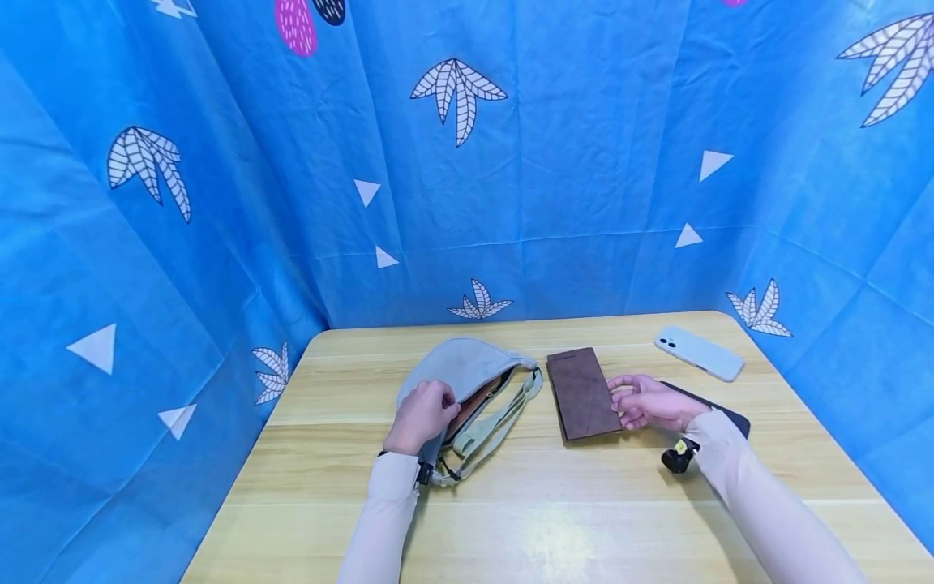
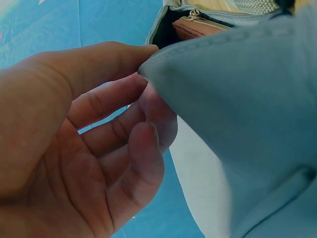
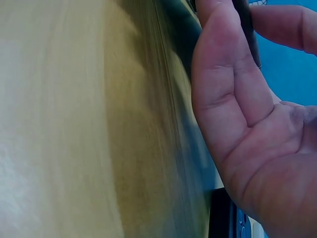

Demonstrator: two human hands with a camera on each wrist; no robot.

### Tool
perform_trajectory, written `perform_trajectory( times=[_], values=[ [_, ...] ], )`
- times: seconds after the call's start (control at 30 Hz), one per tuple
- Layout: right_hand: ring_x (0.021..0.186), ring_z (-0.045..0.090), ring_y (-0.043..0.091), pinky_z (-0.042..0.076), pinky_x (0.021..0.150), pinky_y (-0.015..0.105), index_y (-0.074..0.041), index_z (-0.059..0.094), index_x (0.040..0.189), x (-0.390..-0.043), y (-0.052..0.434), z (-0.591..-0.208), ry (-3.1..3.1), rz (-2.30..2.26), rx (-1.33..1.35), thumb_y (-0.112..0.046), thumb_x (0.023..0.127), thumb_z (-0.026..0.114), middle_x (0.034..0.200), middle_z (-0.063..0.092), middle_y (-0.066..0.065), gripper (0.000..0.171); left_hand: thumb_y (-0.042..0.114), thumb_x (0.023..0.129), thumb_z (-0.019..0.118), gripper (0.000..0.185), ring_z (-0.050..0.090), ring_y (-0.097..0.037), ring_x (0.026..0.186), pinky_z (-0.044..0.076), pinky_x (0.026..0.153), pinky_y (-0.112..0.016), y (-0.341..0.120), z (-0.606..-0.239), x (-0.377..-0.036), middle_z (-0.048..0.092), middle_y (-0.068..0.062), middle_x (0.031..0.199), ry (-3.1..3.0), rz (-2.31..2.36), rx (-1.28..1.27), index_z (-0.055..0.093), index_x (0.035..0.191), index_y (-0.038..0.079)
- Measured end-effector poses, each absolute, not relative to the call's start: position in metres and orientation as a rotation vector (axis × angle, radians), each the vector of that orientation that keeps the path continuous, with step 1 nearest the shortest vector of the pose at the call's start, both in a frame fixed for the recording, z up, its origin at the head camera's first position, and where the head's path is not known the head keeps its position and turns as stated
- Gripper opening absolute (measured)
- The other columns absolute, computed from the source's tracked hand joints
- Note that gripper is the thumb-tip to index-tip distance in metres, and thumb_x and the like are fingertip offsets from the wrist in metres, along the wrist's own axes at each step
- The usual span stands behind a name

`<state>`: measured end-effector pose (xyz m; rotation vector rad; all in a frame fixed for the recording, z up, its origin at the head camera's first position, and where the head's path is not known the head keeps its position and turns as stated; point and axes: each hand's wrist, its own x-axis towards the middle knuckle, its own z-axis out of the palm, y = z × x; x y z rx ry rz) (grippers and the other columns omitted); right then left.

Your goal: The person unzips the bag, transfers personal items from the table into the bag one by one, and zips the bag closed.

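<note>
A pale grey-blue sling bag (image 1: 456,357) lies on the table with its mouth parted. My left hand (image 1: 423,414) pinches the edge of that mouth between thumb and fingers; in the left wrist view the fabric is drawn up to the fingertips. Inside the bag shows a brown piece with a gold zip (image 2: 198,25). To the right of the bag is a long, flat, dark brown wallet (image 1: 582,393), slightly tilted. My right hand (image 1: 653,403) grips its right edge, thumb and fingers on either side. Most of the wallet is out of the right wrist view.
The bag's pale strap (image 1: 503,418) loops toward the wallet. A black flat slab like a phone (image 1: 735,422) lies partly under my right wrist. A light-blue phone (image 1: 700,353) rests near the table's far right corner. Blue patterned cloth (image 1: 584,162) hangs round the wooden table (image 1: 292,503).
</note>
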<state>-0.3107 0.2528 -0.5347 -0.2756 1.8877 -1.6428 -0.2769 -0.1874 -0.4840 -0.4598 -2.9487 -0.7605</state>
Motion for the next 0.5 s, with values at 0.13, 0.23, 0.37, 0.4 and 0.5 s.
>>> perform_trajectory(
  times=[0.13, 0.23, 0.37, 0.4, 0.5],
  values=[
    [0.071, 0.065, 0.010, 0.059, 0.072, 0.029, 0.007, 0.025, 0.142, -0.307, 0.253, -0.534, 1.889, -1.667, -0.269, -0.001, 0.096, 0.055, 0.098, 0.061, 0.000, 0.055, 0.014, 0.093, 0.075, 0.012, 0.060, -0.008, 0.062, 0.051, 0.061, -0.029, -0.187, -0.483, -0.277, 0.074, -0.002, 0.078, -2.947, -0.763, -0.455, 0.075, 0.082, 0.012],
    [0.072, 0.065, 0.011, 0.059, 0.073, 0.030, 0.007, 0.026, 0.143, -0.304, 0.254, -0.534, 1.893, -1.686, -0.263, -0.001, 0.097, 0.055, 0.097, 0.062, 0.000, 0.055, 0.014, 0.093, 0.075, 0.011, 0.060, -0.008, 0.062, 0.052, 0.061, -0.029, -0.187, -0.483, -0.276, 0.074, -0.002, 0.079, -2.944, -0.763, -0.456, 0.076, 0.082, 0.011],
    [0.072, 0.066, 0.010, 0.059, 0.075, 0.031, 0.008, 0.024, 0.146, -0.301, 0.254, -0.533, 1.876, -1.707, -0.260, -0.001, 0.098, 0.055, 0.094, 0.062, -0.002, 0.058, 0.014, 0.093, 0.074, 0.012, 0.058, -0.009, 0.060, 0.050, 0.060, -0.028, -0.187, -0.483, -0.276, 0.073, -0.002, 0.077, -2.949, -0.771, -0.455, 0.075, 0.082, 0.012],
    [0.072, 0.066, 0.010, 0.060, 0.075, 0.031, 0.008, 0.023, 0.146, -0.300, 0.254, -0.532, 1.867, -1.713, -0.262, -0.001, 0.098, 0.056, 0.094, 0.062, -0.003, 0.059, 0.014, 0.093, 0.074, 0.012, 0.058, -0.009, 0.060, 0.050, 0.060, -0.028, -0.187, -0.483, -0.276, 0.072, -0.001, 0.077, -2.952, -0.773, -0.453, 0.075, 0.082, 0.012],
    [0.072, 0.067, 0.009, 0.060, 0.076, 0.031, 0.008, 0.023, 0.147, -0.298, 0.253, -0.530, 1.841, -1.734, -0.277, -0.002, 0.099, 0.057, 0.095, 0.062, -0.004, 0.059, 0.014, 0.094, 0.074, 0.013, 0.058, -0.009, 0.059, 0.049, 0.059, -0.028, -0.187, -0.484, -0.276, 0.072, -0.001, 0.076, -2.956, -0.775, -0.451, 0.074, 0.081, 0.012]
  ],
)
